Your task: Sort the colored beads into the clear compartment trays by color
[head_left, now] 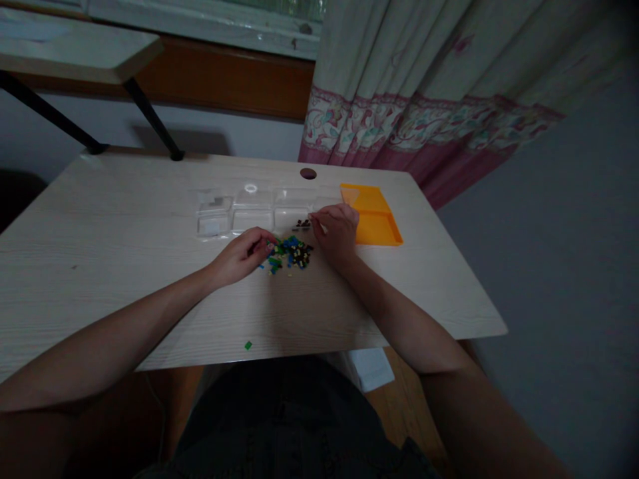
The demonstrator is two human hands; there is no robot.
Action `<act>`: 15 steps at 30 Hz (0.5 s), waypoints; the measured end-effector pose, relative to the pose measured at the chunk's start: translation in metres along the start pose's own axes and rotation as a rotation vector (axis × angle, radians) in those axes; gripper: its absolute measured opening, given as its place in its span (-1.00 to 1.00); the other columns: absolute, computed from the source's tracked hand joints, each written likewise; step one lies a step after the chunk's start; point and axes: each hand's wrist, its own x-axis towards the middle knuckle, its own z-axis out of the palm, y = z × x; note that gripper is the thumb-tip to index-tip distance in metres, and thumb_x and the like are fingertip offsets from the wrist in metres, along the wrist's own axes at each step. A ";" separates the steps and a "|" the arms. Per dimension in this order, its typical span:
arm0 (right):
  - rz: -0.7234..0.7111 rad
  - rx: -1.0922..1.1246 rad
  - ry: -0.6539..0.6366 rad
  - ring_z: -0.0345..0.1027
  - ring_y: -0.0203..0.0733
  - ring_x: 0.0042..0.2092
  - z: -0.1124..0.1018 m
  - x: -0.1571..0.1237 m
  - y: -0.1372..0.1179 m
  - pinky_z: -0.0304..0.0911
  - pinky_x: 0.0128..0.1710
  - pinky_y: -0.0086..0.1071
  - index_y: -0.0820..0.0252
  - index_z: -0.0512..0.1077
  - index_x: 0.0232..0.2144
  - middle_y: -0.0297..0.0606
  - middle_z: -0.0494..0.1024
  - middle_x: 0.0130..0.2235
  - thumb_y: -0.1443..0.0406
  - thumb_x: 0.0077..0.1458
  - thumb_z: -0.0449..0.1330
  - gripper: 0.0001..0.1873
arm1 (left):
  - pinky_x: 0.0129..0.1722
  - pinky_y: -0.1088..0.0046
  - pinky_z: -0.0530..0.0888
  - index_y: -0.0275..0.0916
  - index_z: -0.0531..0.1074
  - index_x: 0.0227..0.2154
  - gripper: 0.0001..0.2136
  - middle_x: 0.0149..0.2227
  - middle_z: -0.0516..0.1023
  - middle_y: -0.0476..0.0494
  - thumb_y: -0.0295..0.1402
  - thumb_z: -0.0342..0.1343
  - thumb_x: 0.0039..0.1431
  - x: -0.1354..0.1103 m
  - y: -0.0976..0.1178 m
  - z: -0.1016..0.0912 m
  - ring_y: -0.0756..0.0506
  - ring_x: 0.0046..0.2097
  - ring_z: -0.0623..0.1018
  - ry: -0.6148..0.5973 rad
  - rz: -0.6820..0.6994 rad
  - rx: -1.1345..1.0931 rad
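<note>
The left hand (244,256) at 9 o'clock of the brick pile (290,253) and the right hand (337,231) at 1 o'clock both curl (gripping anything, I cannot tell), so light single-brick fingertip picks seem best.

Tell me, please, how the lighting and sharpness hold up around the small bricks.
Head view: dim overall, corners darkened; a glare spot on the clear plastic tray; the small bricks between left hand and right hand look soft, single pieces hard to tell; table edges bow with lens distortion.
</note>
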 end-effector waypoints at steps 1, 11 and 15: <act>-0.003 0.006 0.001 0.26 -0.08 -0.06 0.000 0.000 0.000 -0.01 0.08 -0.10 0.05 0.56 -0.27 -0.26 0.56 -0.20 0.13 0.29 0.05 -0.70 | -0.41 0.51 0.31 -0.25 0.40 -0.14 -0.76 -0.39 0.36 -0.02 -0.20 0.00 0.29 0.000 0.000 0.000 0.02 -0.40 0.34 -0.001 0.007 0.004; -0.071 0.059 -0.001 0.30 -0.09 -0.05 -0.001 0.000 -0.003 0.00 0.10 -0.11 0.07 0.55 -0.29 -0.25 0.57 -0.21 0.16 0.27 0.08 -0.74 | -0.36 0.49 0.35 -0.22 0.42 -0.04 -0.73 -0.36 0.31 -0.04 -0.23 0.03 0.28 0.000 -0.005 -0.007 0.00 -0.35 0.37 -0.026 0.114 0.115; -0.084 0.047 0.010 0.31 -0.10 -0.05 0.000 -0.002 -0.003 0.01 0.11 -0.12 0.07 0.56 -0.29 -0.25 0.57 -0.20 0.16 0.27 0.08 -0.74 | -0.34 0.47 0.36 -0.21 0.47 -0.08 -0.72 -0.31 0.35 -0.08 -0.19 0.07 0.26 -0.001 -0.004 -0.008 0.00 -0.36 0.37 -0.085 0.152 0.173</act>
